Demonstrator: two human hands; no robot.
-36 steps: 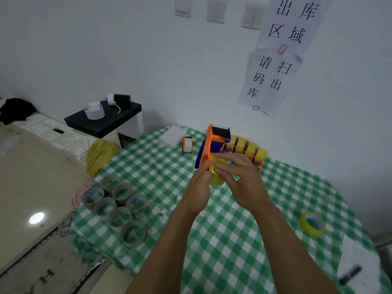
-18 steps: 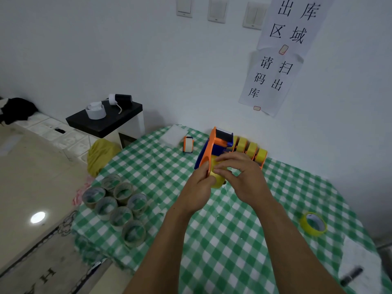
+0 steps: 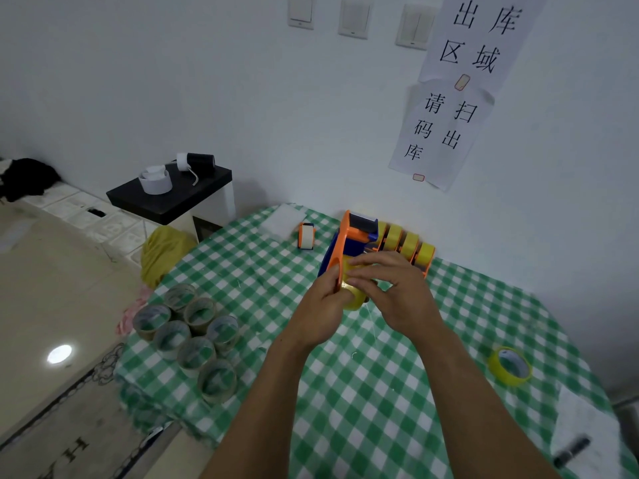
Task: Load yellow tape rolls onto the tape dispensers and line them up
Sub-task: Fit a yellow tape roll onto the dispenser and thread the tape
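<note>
Above the middle of the table I hold an orange and blue tape dispenser [image 3: 349, 236] upright. My left hand [image 3: 323, 305] grips its orange side plate from the left. A yellow tape roll [image 3: 354, 299] sits on the dispenser, and my right hand [image 3: 390, 288] covers it from the right with fingers on the roll. Behind, by the wall, a row of loaded dispensers [image 3: 406, 245] carries yellow rolls. One loose yellow roll [image 3: 510, 366] lies flat at the table's right.
Several empty cardboard tape cores [image 3: 192, 335] stand at the left edge of the green checked table [image 3: 380, 392]. A small dispenser with white tape [image 3: 306, 236] and a white pad [image 3: 281, 221] lie at the back. A black marker [image 3: 572, 451] rests on white paper, front right.
The dispenser has tilted slightly and my right hand's fingers have shifted over the yellow roll. Both hands stay in the same place above the table.
</note>
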